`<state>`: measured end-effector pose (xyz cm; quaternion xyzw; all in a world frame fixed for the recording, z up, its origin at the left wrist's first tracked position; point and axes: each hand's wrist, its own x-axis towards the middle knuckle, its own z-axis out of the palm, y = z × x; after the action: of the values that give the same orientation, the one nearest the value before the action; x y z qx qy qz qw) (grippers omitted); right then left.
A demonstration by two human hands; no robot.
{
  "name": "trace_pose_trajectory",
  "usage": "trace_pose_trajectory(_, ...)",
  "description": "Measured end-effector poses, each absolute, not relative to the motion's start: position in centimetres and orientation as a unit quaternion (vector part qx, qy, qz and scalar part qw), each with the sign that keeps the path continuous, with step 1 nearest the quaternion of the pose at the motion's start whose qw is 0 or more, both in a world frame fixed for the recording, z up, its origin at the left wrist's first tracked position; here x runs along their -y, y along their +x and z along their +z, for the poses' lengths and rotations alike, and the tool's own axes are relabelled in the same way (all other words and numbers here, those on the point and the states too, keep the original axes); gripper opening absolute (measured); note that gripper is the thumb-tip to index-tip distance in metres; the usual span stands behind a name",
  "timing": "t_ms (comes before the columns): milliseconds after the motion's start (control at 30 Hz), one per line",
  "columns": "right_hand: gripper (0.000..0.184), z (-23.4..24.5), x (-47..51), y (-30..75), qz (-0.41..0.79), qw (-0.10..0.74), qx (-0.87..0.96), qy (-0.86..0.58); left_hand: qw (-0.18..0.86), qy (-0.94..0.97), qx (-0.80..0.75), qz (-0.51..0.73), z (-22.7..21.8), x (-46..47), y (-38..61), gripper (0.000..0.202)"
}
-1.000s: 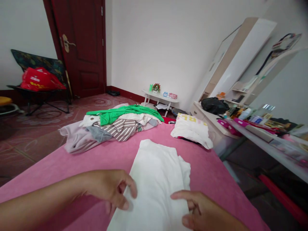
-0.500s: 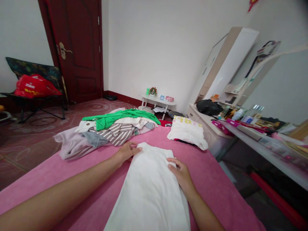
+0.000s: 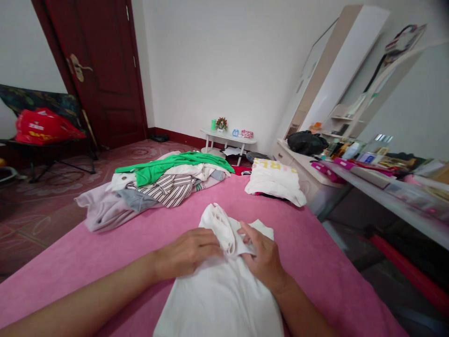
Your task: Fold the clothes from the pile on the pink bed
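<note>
A white garment (image 3: 224, 295) lies lengthwise in front of me on the pink bed cover (image 3: 140, 238). Its far end is bunched and turned back on itself. My left hand (image 3: 194, 250) has its fingers curled on the left side of this turned part, fingertips partly hidden in the cloth. On the right side, my right hand (image 3: 263, 255) pinches the cloth between thumb and fingers. A corner of the garment sticks out beyond the right hand. The near end runs out of view at the bottom.
Beyond, on the left, lies a loose clothes heap with a green garment (image 3: 157, 171) and a striped one (image 3: 171, 187). A folded white stack with yellow lettering (image 3: 275, 182) sits at the far right of the bed. A cluttered dressing table (image 3: 372, 178) stands right.
Both hands have come nearer, folding the far end of the white garment back toward me. They have moved closer together, and the view has shifted slightly.
</note>
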<state>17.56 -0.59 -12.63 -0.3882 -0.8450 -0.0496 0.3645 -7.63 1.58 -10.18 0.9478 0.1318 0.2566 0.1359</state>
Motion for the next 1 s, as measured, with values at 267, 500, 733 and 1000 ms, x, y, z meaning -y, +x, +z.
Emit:
trace_pose_trajectory(267, 0.040, -12.4, 0.4, 16.9, -0.038, 0.282, 0.870, -0.403, 0.055, 0.884, -0.344, 0.310, -13.3, -1.2, -7.3, 0.013)
trace_pose_trajectory(500, 0.018, -11.3, 0.7, 16.8, 0.219, 0.543, 0.622, -0.520, 0.438, 0.628, -0.405, 0.500, -10.5, -3.3, -6.9, 0.017)
trace_pose_trajectory(733, 0.042, -10.1, 2.1, 17.9, 0.474, 0.570, 0.394, -0.543, 0.651, 0.426, -0.458, 0.430, -9.3, -4.7, -5.2, 0.051)
trace_pose_trajectory(1000, 0.090, -10.9, 4.9, 19.2, 0.520, 0.467, 0.424, -0.576, 0.604, 0.562, -0.462, 0.325, -10.7, -2.4, -6.5, 0.096)
